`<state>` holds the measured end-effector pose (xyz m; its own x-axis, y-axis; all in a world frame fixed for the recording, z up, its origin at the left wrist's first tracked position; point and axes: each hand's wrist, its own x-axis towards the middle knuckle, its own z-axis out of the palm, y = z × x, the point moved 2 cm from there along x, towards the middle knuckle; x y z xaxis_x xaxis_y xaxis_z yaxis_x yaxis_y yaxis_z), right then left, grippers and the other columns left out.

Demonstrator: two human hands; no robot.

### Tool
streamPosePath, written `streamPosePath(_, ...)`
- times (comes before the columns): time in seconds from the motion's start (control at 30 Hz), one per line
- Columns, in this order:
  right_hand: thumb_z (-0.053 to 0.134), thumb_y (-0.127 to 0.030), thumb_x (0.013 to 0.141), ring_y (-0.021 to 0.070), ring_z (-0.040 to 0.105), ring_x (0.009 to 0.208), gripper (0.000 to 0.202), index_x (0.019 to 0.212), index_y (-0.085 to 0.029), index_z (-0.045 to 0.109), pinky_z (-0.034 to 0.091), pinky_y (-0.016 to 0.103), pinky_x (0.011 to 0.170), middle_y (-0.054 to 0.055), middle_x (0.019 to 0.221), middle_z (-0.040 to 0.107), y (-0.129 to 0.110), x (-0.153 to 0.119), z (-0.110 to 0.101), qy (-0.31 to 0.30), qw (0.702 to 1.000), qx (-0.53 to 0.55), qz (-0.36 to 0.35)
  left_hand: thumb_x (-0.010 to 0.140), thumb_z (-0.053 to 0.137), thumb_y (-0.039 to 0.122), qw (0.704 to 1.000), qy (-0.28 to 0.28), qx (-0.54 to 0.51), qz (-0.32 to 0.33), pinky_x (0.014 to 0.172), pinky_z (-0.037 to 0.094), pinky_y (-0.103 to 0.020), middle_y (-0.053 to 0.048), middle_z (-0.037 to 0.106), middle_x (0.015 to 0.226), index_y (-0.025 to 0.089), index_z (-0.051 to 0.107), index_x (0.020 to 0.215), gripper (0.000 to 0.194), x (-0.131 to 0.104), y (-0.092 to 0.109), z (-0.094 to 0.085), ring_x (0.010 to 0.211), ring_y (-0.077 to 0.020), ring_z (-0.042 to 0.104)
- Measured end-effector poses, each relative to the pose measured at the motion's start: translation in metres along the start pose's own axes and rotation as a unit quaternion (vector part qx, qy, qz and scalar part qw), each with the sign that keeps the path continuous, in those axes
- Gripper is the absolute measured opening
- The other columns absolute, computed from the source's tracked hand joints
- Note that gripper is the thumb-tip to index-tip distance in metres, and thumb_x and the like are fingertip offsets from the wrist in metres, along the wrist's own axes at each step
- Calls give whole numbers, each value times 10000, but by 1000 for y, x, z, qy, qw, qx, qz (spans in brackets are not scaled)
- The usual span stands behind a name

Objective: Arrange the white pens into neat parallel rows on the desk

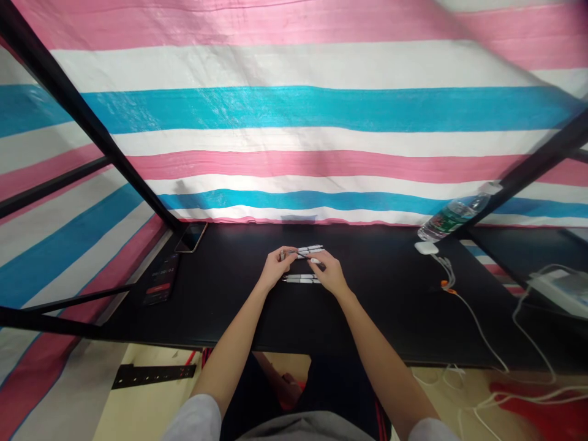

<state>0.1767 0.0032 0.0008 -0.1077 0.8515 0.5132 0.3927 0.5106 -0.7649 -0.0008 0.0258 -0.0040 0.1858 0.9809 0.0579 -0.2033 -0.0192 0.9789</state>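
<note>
My left hand [276, 267] is closed in a pinch over the middle of the black table, fingertips around one end of a thin dark rod [301, 255] that looks like a pen part. Opposite it, my right hand [331, 274] pinches the other end. A small white piece [315, 261] shows at my right fingers; whether it belongs to the rod I cannot tell. Just beyond my fingertips lie white pens [310, 248], side by side and partly covered. More white pens [299, 280] lie nearer to me, their right ends hidden by my right hand.
On the left of the black table [220, 306] are a phone [192, 237] and another phone with a lit screen [160, 278]. At the right, a water bottle [452, 217] leans by the frame post, beside a white charger [427, 247] with cables. A striped sheet [294, 110] hangs behind.
</note>
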Motion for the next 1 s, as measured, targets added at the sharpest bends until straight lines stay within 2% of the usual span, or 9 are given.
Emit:
streamPosePath(0.07,572,-270,863,231,648,958,210,993,-292,735,502,406,894,44,989,728,0,0,-1,1,1000,-2,-2,717,755,447,1000,9,-12,4,417,173,-190,98,284,512,137,681,944,391,1,0,-2,416,-27,242)
streamPosePath(0.23,566,-254,851,232,649,927,231,1000,-292,739,512,411,866,43,947,727,3,-1,0,-6,1000,2,0,691,775,441,998,51,-39,14,419,176,-192,101,303,464,132,646,811,356,4,1,-4,405,-24,235)
streamPosePath(0.4,573,-272,828,224,651,879,223,970,-277,745,519,385,828,45,923,716,6,-1,-1,0,1000,6,26,675,778,405,986,108,-130,6,407,164,-180,119,259,467,177,513,722,352,5,9,-6,387,-22,215)
streamPosePath(0.6,609,-306,805,214,629,806,168,912,-265,732,515,353,780,56,891,688,5,-1,-1,23,998,29,55,709,755,412,981,93,-167,-20,399,141,-185,111,229,472,195,351,630,465,3,14,-6,383,-24,196)
streamPosePath(0.73,619,-312,801,205,616,786,162,918,-255,716,506,331,755,55,891,675,5,-1,-1,28,998,31,56,684,782,459,983,84,-160,-33,400,145,-186,111,236,475,189,374,631,492,3,10,-6,387,-20,200)
streamPosePath(1.0,562,-278,845,218,646,832,191,941,-252,725,512,346,761,65,902,698,4,0,-1,17,1000,-2,25,624,829,459,989,59,-132,-42,413,165,-185,123,270,466,153,552,774,439,3,7,-2,391,-16,234)
